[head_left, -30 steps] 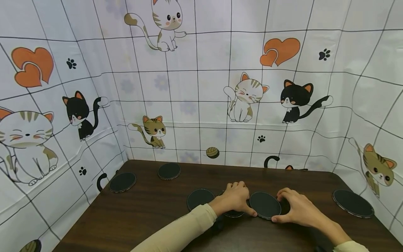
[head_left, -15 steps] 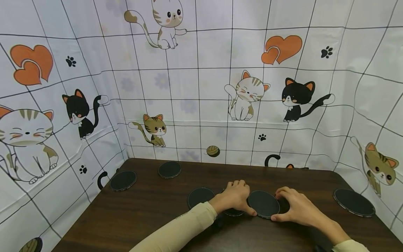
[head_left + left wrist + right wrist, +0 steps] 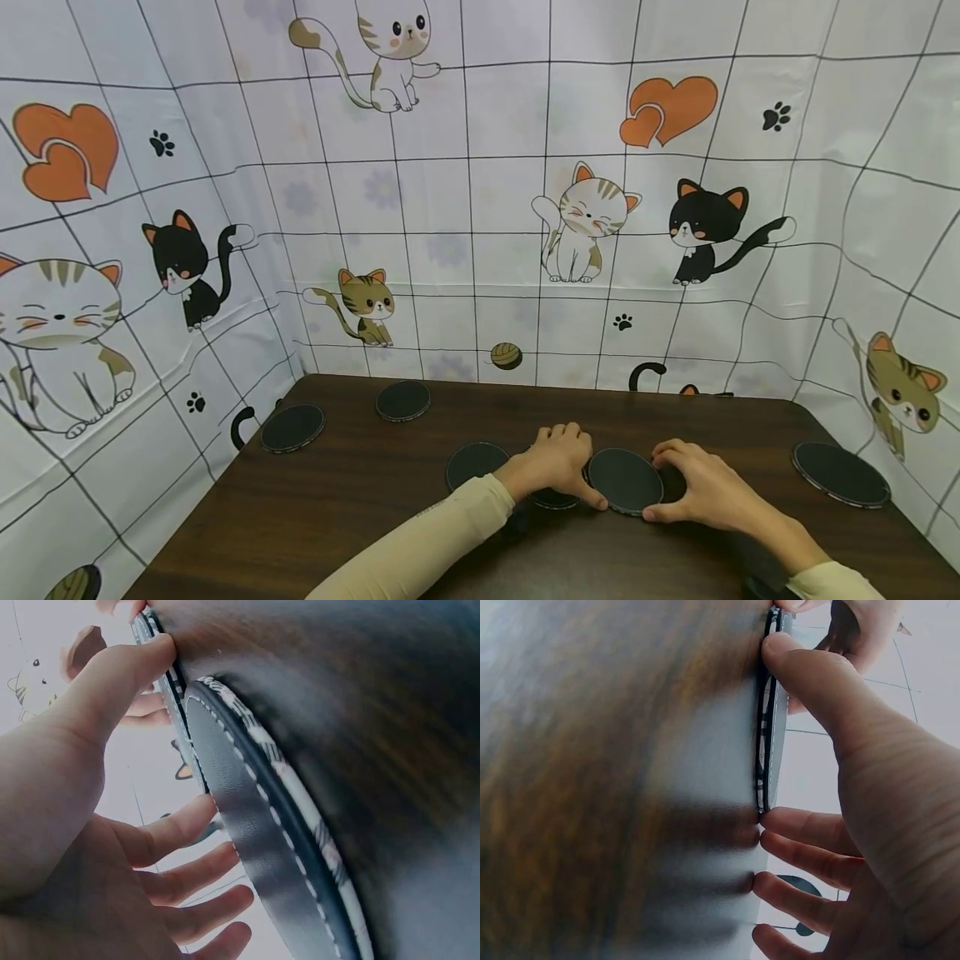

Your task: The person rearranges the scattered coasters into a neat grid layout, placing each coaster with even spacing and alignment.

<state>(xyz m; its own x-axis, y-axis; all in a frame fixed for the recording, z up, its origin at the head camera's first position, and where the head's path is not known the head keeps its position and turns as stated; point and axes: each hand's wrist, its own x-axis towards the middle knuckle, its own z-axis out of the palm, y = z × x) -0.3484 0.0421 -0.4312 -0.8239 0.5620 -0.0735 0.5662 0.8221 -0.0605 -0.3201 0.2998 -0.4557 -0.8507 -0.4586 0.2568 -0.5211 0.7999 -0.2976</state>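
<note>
Several round black coasters with stitched rims lie on the table. My left hand (image 3: pixel 557 463) arches over the middle coaster (image 3: pixel 555 499), partly hiding it. Its thumb rests at the near left edge of the right-hand coaster (image 3: pixel 625 481), and in the left wrist view the index fingertip is where that coaster (image 3: pixel 180 720) meets the middle one (image 3: pixel 259 825). Across from it, my right hand (image 3: pixel 701 486) holds the same coaster's right side, thumb at the near edge and index finger at the far edge. The right wrist view shows this coaster (image 3: pixel 769 739) edge-on, low on the table.
Left of the middle coaster lies another coaster (image 3: pixel 476 464). Two more, a far-left coaster (image 3: pixel 292 428) and a back coaster (image 3: pixel 403 401), sit near the rear, and one coaster (image 3: pixel 841 474) lies by the right edge. A cat-printed sheet (image 3: pixel 510 225) hangs around the brown table (image 3: pixel 300 517).
The held coaster and my right hand have shifted slightly left, closer to the middle coaster. My left hand stays almost in place. The head view has tilted a little.
</note>
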